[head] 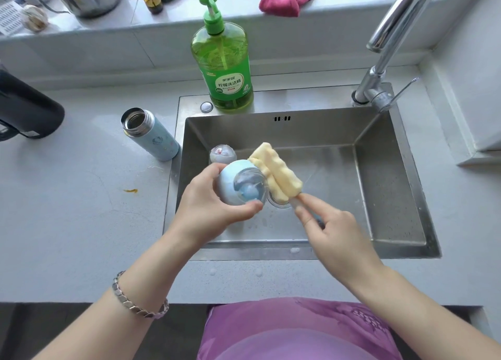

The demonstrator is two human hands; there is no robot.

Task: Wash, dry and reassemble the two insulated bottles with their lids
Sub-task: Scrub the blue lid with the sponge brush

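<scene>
Evidently early: over sink (pixel 393 197), left hand (pixel 206 202) fingers wrap blue lid (pixel 238 182); right hand (pixel 333 232) fingers pinch sponge brush (pixel 276 172), touching it. Open bottle (pixel 151 134) stands on counter left of sink, possibly unwashed; drying, reassembly remain.

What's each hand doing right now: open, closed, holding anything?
Left hand: closed, gripping the blue lid over the sink.
Right hand: closed, pinching the handle of the sponge brush.
</scene>
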